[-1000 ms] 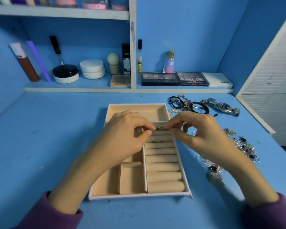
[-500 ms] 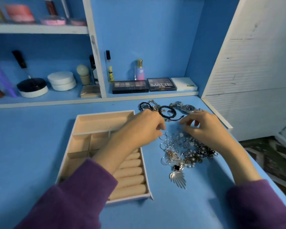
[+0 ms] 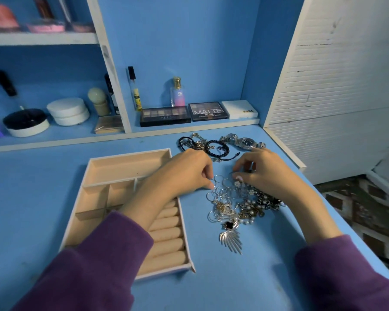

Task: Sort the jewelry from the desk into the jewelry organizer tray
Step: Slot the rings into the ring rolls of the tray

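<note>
The beige jewelry organizer tray (image 3: pixel 130 153) lies on the blue desk at left, with open compartments and a column of ring rolls (image 3: pixel 166 232). To its right is a tangled pile of silver rings, earrings and pearl pieces (image 3: pixel 234 205), with a silver wing pendant (image 3: pixel 231 240) at its near end. My left hand (image 3: pixel 184 173) reaches over the tray's right edge, and its thumb and finger pinch a silver ring at the pile's left top. My right hand (image 3: pixel 265 173) is curled over the pile's far end, pinching a small silver ring there.
Black bracelets (image 3: pixel 213 147) and a silver watch (image 3: pixel 245 142) lie just beyond my hands. Makeup palettes (image 3: pixel 165 115), a perfume bottle (image 3: pixel 178 92) and jars stand on the low shelf behind. A white slatted panel (image 3: pixel 335 108) borders the desk's right edge, and the floor drops away there.
Both hands left the tray's ring rolls and moved right to the jewelry pile. My view swung right, so the tray now sits to the left.
</note>
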### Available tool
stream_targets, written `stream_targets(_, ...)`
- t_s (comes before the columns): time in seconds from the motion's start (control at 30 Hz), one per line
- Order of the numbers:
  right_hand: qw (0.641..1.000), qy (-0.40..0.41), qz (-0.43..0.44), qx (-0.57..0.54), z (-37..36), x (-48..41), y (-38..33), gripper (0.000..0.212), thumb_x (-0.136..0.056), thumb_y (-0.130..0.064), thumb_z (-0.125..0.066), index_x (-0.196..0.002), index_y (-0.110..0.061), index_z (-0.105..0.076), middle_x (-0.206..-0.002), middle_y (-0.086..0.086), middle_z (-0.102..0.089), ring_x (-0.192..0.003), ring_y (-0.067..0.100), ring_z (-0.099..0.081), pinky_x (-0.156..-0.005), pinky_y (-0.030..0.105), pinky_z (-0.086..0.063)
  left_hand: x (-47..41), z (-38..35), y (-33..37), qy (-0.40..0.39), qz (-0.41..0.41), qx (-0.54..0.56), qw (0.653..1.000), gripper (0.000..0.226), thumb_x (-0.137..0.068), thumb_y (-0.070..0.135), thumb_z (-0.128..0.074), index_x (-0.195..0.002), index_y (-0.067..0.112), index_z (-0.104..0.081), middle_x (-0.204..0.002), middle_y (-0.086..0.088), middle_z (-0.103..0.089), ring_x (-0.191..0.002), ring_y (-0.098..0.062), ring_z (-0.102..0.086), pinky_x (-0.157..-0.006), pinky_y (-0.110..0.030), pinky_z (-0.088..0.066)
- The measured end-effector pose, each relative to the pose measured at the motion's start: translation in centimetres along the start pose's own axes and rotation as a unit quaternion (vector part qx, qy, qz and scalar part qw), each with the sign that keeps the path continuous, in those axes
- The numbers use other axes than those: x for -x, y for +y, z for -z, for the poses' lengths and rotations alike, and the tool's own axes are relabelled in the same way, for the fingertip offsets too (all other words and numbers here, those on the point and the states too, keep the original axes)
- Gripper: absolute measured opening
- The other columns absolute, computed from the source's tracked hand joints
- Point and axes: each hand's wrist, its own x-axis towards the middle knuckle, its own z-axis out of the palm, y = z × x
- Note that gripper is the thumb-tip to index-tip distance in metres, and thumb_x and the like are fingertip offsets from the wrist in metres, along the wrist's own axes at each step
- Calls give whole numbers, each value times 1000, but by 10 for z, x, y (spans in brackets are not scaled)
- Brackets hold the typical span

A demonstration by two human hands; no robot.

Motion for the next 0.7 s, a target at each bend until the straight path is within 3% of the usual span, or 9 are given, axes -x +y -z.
stream_targets(0.23,999,10,-23,-28,-3,0,-6,5,-75,-15,-70,-71,-17,-70,-62,-15,-56,-62,3,-52,-56,14,-38,-3,2,4,-23,13,26,999,17,-76,25,-73,-86,20,-60,-74,11,-57,-78,-10,-55,-57,-19,-36)
stream_targets(0.37,1000,16,-16,-4,-3,0,-6,6,-76,-14,-68,-71,-14,-71,-59,-15,-52,-60,3,-50,-55,16,-37,-1,1,5,-16,14,31,999,18,-76,24,-73,-82,21,-56,-70,14,-54,-77,-10,-56,-59,-22,-37)
stream_targets(0.5,999,2,-7,38,-4,0,-7,11,-81,-18,-63,-74,-14,-70,-68,-8,-57,-85,19,-53,-74,33,-45,-1,-1,5,-9,16,41,999,18,-75,23,-74,-81,21,-57,-70,12,-56,-73,-8,-56,-56,-20,-35)
stream_targets(0.6,993,-25,4,116,-7,2,-11,16,-91,-24,-52,-92,-16,-65,-98,1,-57,-108,21,-42,-84,36,-34,-1,-3,5,-5,18,48,999,17,-75,21,-74,-82,20,-58,-69,11,-57,-72,-9,-57,-59,-21,-38)
stream_targets(0.7,984,-36,17,172,-11,4,-13,21,-95,-26,-41,-103,-15,-57,-110,3,-51,-114,23,-36,-85,35,-27,-1,-4,5,-3,20,50,999,17,-75,20,-74,-83,19,-59,-70,10,-58,-72,-9,-58,-61,-22,-41)
